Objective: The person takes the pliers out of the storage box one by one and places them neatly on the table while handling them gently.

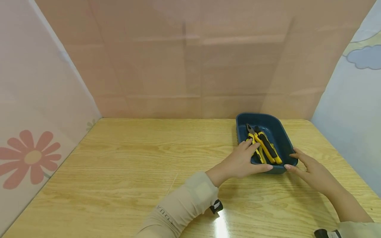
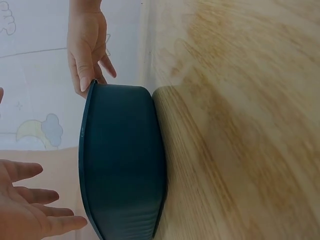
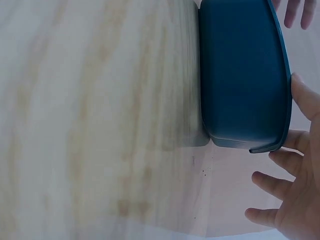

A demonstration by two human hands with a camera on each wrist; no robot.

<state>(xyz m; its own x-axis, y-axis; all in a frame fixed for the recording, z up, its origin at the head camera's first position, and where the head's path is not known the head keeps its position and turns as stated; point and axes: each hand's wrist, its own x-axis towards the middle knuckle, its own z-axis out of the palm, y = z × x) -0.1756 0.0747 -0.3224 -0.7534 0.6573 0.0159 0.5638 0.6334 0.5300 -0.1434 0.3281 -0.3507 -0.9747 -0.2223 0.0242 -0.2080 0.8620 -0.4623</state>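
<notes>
A dark blue plastic bin [image 1: 284,138] stands on the table at the right. Inside it lie combination pliers [image 1: 263,145] and other tools with yellow and black handles, partly overlapping. My left hand [image 1: 242,160] reaches over the bin's left near side, its fingers spread straight above the tool handles and its thumb along the near rim. In the left wrist view the left fingers [image 2: 30,195] stand apart, curled round nothing. At the near right corner is my right hand [image 1: 315,173], thumb and forefinger touching the rim. Its other fingers [image 3: 272,185] are spread beside the bin's outer wall.
The wooden table [image 1: 134,172] extends left and in front of the bin. A brown papered back wall [image 1: 193,66] rises behind it. Side walls stand at both ends, the left one with a pink flower [image 1: 32,157], the right with a cloud [image 1: 366,58].
</notes>
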